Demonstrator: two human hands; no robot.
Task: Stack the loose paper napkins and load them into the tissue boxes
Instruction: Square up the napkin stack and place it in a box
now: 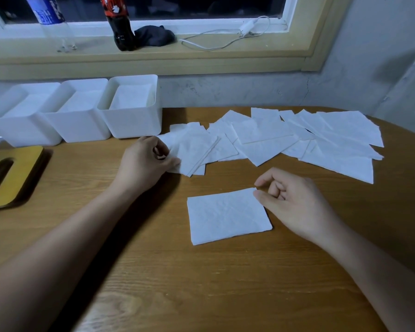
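With the left hand (145, 159) pinching the fanned napkins (192, 152) at 11 o'clock and the right hand (290, 200) half-curled, empty-looking, touching the stack (228, 215), a hasty pull could drag extra sheets askew

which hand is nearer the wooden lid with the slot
Left. The left hand pinches napkins at the near end of the scattered row, across a bare stretch of table from the wooden lid. The right hand is farther right, at the neat stack.
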